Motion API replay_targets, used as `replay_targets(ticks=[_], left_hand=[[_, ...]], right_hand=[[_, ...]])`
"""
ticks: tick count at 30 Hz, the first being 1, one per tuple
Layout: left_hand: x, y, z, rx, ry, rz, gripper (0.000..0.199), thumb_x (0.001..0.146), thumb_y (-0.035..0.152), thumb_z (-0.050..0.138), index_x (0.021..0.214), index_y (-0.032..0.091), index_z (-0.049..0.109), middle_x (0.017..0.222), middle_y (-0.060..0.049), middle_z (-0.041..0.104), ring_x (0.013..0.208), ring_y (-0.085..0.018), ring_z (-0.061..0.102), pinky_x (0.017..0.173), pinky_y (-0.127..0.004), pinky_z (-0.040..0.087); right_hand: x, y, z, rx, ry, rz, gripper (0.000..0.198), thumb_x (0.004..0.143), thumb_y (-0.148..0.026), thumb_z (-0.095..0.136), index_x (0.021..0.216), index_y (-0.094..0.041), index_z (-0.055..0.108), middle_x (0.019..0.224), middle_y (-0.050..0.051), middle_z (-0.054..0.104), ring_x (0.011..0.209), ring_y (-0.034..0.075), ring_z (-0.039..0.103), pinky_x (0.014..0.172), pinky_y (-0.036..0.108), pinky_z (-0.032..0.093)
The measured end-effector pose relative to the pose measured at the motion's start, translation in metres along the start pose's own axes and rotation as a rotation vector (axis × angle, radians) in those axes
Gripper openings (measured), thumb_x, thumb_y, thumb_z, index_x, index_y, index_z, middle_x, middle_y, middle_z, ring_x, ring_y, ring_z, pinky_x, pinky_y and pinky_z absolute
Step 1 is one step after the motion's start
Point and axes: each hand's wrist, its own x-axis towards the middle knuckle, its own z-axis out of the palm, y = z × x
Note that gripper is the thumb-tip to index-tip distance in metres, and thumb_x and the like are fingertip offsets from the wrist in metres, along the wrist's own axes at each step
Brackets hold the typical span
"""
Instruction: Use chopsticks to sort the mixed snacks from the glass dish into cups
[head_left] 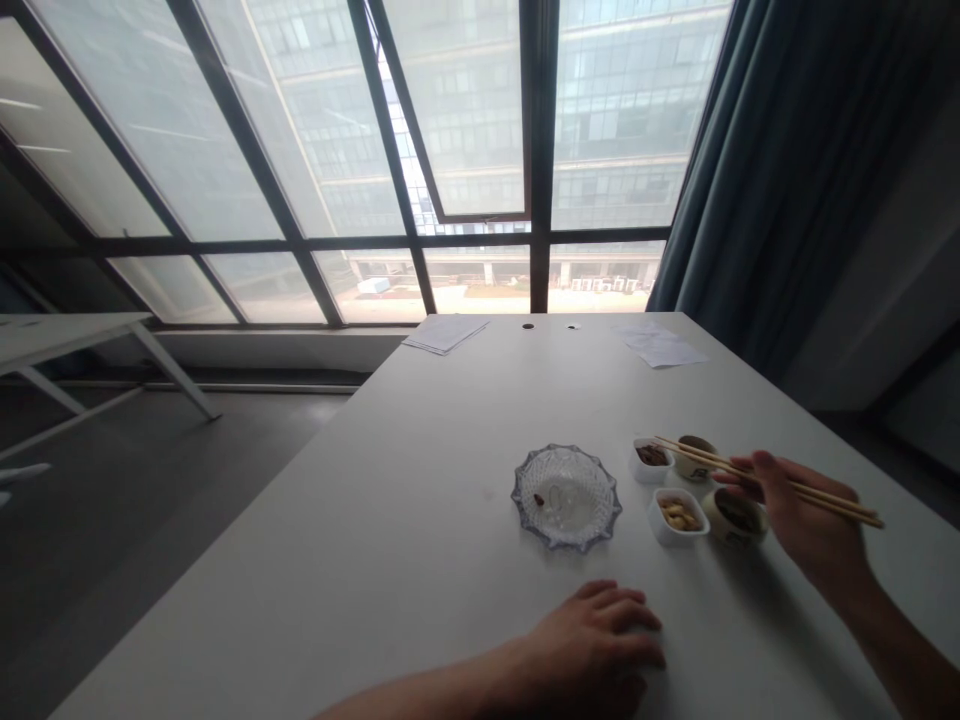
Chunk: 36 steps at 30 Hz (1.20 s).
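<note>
My right hand (810, 510) is closed around a pair of wooden chopsticks (772, 483), held above the small containers. Their tips hover at a white square cup (651, 460) of dark reddish-brown pieces. In front of it stands another white cup (679, 516) with pale yellowish-brown pieces. Two round beige cups, a far one (696, 457) and a near one (735, 518), sit just to the right, the near one partly shaded by my hand. A clear glass bowl (566, 498) with a scalloped rim holds one small brown piece. My left hand (600, 640) rests on the table, fingers spread, holding nothing.
The white table (360, 560) reaches to the windows. Paper sheets lie at its far left (446, 334) and far right (661, 343), with two round holes between them. A blue curtain (720, 200) hangs on the right. Another white table (75, 335) stands at the left.
</note>
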Motion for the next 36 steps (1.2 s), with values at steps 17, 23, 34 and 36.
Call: replay_targets(ticks=[17, 23, 34, 36], left_hand=[[0.004, -0.001, -0.004, -0.009, -0.034, 0.014, 0.025, 0.097, 0.036, 0.051, 0.119, 0.026, 0.060, 0.135, -0.004, 0.063, 0.135, -0.019, 0.050, 0.121, -0.035, 0.027], [0.004, 0.000, -0.006, -0.044, -0.043, 0.001, 0.027, 0.096, 0.034, 0.052, 0.121, 0.026, 0.059, 0.136, -0.005, 0.062, 0.135, -0.021, 0.050, 0.119, -0.038, 0.029], [0.001, -0.001, -0.001, -0.030, -0.014, 0.005, 0.027, 0.098, 0.035, 0.050, 0.122, 0.027, 0.058, 0.139, -0.005, 0.061, 0.140, -0.020, 0.046, 0.121, -0.037, 0.026], [0.001, -0.001, -0.002, -0.031, -0.019, 0.004, 0.027, 0.097, 0.034, 0.051, 0.122, 0.027, 0.059, 0.139, -0.005, 0.061, 0.140, -0.020, 0.045, 0.121, -0.037, 0.026]], right_hand=[[-0.078, 0.003, 0.106, 0.064, -0.576, 0.113, 0.046, 0.091, -0.061, 0.061, 0.083, -0.018, 0.075, 0.077, 0.010, 0.079, 0.065, 0.025, 0.075, 0.062, 0.036, 0.063], [-0.077, 0.009, 0.114, 0.078, -0.577, 0.121, 0.047, 0.090, -0.062, 0.061, 0.082, -0.018, 0.075, 0.076, 0.011, 0.078, 0.066, 0.026, 0.075, 0.063, 0.037, 0.063], [-0.063, -0.001, 0.082, 0.107, -0.350, 0.048, 0.042, 0.087, -0.059, 0.068, 0.085, -0.018, 0.078, 0.078, 0.011, 0.079, 0.068, 0.028, 0.078, 0.064, 0.037, 0.066], [-0.050, -0.010, 0.062, 0.094, -0.241, 0.043, 0.040, 0.086, -0.057, 0.070, 0.087, -0.017, 0.077, 0.079, 0.012, 0.079, 0.065, 0.027, 0.077, 0.062, 0.037, 0.066]])
